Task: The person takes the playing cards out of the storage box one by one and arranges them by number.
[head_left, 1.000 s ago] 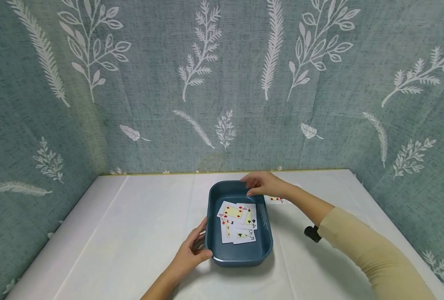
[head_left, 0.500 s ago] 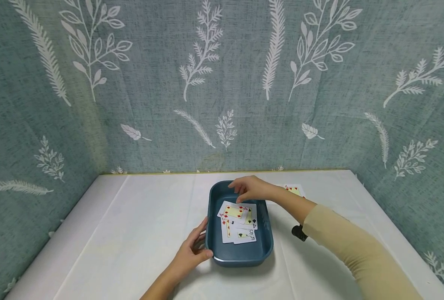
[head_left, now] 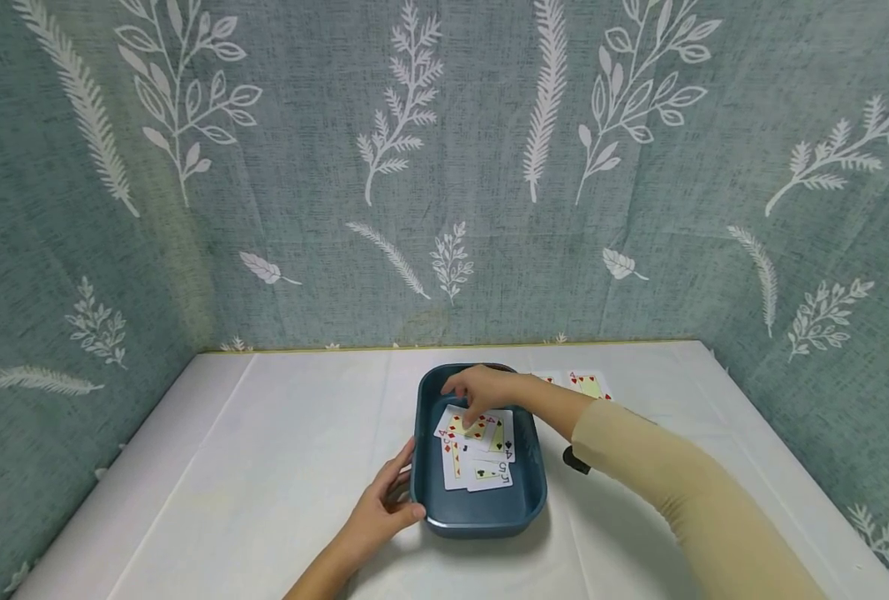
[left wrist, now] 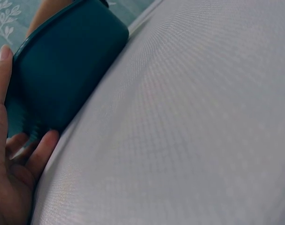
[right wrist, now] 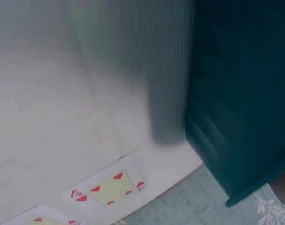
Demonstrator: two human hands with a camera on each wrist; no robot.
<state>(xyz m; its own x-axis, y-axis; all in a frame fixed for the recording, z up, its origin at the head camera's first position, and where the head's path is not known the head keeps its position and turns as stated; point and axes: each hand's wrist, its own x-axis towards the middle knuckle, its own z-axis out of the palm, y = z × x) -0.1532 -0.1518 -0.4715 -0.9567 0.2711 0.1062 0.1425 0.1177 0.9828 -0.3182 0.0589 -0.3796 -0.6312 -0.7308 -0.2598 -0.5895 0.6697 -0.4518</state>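
Note:
Overlapping playing cards lie in a blue plastic tray (head_left: 481,512), among them a four of diamonds (head_left: 481,430), a four of spades (head_left: 507,455) and a five of clubs (head_left: 500,481). My right hand (head_left: 480,388) reaches in over the far rim side, its thumb pointing down right at the four of diamonds and its other fingers bent loosely above. That hand is out of the right wrist view, apart from a dark patch at the edge. My left hand (head_left: 380,504) rests against the tray's left wall, fingers spread along it and thumb at the near corner.
Behind my right forearm, a four of hearts (head_left: 588,384) and another red card (head_left: 547,377) lie on the white tabletop (head_left: 287,467). A black strap-like device (head_left: 576,459) shows under the right sleeve. Patterned curtain cloth (head_left: 309,167) closes off the back and sides.
My right hand has moved left and down, from the tray's far right rim to the four of diamonds inside. The hearts cards have come out from behind the arm. The left hand stays put.

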